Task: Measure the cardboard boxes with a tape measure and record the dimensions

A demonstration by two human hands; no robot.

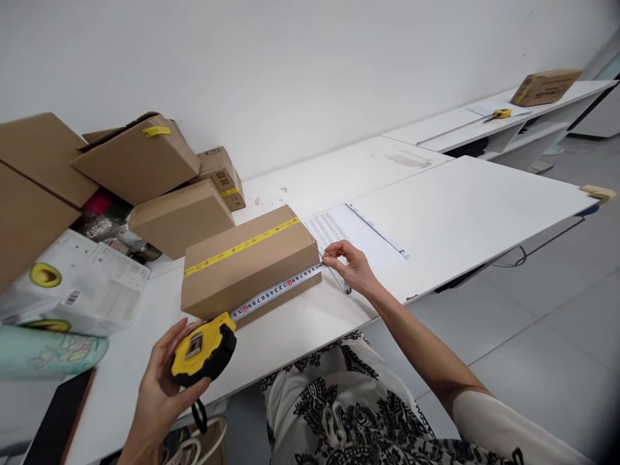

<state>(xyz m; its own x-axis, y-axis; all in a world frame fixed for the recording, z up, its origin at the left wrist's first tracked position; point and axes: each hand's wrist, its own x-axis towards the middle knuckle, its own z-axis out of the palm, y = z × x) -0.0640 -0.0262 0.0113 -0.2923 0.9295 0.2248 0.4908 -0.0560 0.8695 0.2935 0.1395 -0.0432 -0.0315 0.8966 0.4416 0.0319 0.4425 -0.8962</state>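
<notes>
A yellow and black tape measure [204, 352] rests in my left hand [162, 381], fingers wrapped round its case. Its white blade [276, 290] is pulled out along the long near side of a brown cardboard box [249, 261]. The box lies on the white table [271, 349], with yellow printed tape along its top. At the box's right corner my right hand [349, 263] pinches the free end of the blade. Under and beside that hand are a printed sheet [334, 226] and a pen-like item [339, 279], partly hidden.
Cardboard boxes [140, 155] are piled at the left, above a white avocado-print carton [82, 278]. A mint-green cylinder [53, 349] and a dark flat object [61, 416] lie nearer. A ruler [378, 230] lies right of the sheet. Farther off are another tape measure [502, 113] and box [545, 87].
</notes>
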